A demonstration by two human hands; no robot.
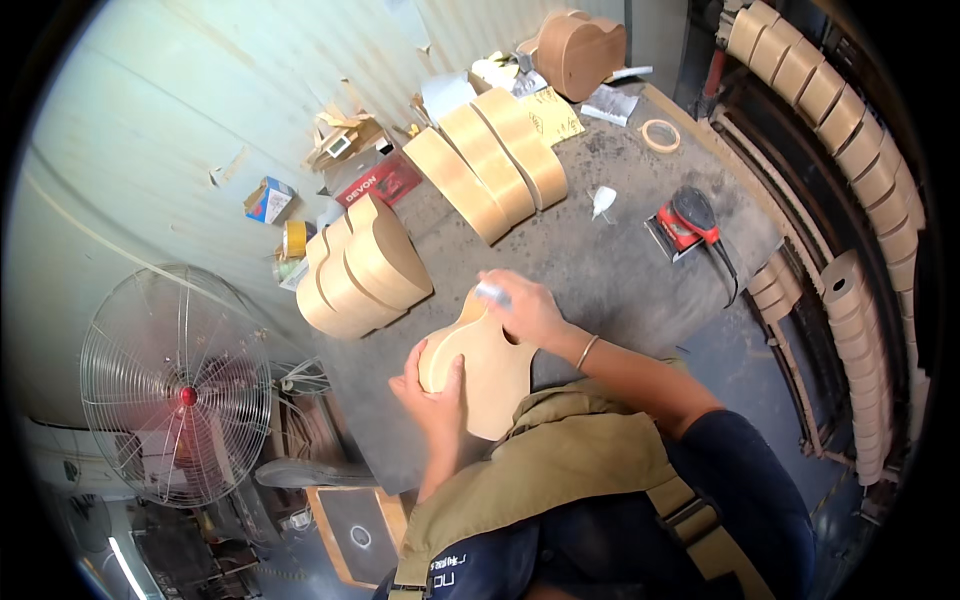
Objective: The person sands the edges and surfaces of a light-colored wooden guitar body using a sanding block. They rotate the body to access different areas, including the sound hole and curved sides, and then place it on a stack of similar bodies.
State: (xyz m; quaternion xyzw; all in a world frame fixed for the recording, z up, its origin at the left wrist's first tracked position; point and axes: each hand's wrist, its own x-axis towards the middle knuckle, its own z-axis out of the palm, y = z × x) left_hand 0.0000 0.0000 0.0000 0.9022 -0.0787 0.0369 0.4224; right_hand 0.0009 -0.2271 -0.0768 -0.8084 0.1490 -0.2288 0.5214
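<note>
A pale wooden guitar-shaped body (495,390) rests on the grey worktable near me, partly behind my olive apron. My left hand (432,392) is wrapped round its left edge, thumb on the near face. My right hand (528,310) is closed on a small white-and-grey object (492,293) against the body's upper edge; a dark opening shows just under my right wrist. I cannot make out exactly what the small object is.
Stacked pale bodies (485,160) (370,255), a brown body (575,55), red sander (690,225), tape ring (660,136) and white scrap (602,203) occupy the table (640,280). A large fan (188,395) stands left; racks of curved wooden pieces (850,130) line the right.
</note>
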